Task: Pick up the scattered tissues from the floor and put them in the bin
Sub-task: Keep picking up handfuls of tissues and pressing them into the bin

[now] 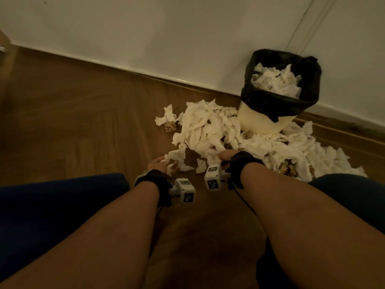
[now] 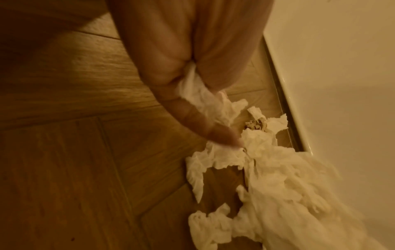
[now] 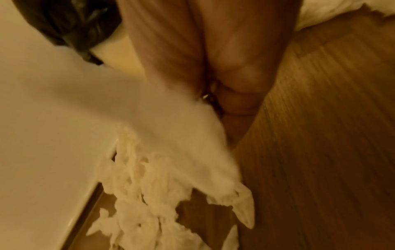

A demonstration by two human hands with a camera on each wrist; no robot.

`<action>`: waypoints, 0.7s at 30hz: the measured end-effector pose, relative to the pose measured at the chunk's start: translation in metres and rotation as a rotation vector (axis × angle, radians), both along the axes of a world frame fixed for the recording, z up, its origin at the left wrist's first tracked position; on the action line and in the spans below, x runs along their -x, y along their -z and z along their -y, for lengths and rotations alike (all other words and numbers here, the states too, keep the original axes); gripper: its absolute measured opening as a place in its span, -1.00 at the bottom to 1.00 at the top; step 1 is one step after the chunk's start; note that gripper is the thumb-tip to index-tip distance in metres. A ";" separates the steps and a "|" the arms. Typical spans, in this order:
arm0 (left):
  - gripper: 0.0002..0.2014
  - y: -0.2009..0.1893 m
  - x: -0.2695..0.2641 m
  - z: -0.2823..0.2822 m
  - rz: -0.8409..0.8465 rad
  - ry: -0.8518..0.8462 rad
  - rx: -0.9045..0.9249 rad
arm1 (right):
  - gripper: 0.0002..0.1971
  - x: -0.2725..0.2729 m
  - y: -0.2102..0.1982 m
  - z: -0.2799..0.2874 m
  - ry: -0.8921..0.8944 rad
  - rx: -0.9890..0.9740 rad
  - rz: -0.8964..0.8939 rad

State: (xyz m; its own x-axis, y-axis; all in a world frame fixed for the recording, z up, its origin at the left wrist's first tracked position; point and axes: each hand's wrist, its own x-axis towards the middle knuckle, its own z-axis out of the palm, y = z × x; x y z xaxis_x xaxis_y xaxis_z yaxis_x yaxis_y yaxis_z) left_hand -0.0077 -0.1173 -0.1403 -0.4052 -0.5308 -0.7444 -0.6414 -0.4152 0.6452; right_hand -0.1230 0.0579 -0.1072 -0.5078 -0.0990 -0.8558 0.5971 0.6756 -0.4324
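Two hands reach into a big pile of tissues on the floor.

The left hand [image 1: 159,163] pinches a white tissue [image 2: 200,94] between thumb and fingers, low over the wood floor [image 1: 83,122]. The right hand [image 1: 226,154] has its fingers curled round a bunch of tissues [image 3: 181,135] at the near edge of the pile [image 1: 208,126]. The bin [image 1: 279,94] with its black bag stands by the wall [image 1: 166,34], just behind the pile, with tissues inside.
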 end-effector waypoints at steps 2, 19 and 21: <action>-0.60 -0.001 0.002 -0.002 -0.015 0.021 -0.063 | -0.76 -0.001 -0.012 -0.006 0.032 0.074 0.001; -0.49 -0.033 0.023 -0.035 -0.051 0.225 -0.025 | -0.56 0.020 -0.072 -0.042 0.641 0.630 -0.099; -0.54 -0.037 0.027 -0.037 -0.053 0.282 0.037 | -0.61 0.021 -0.074 -0.049 0.627 0.587 -0.135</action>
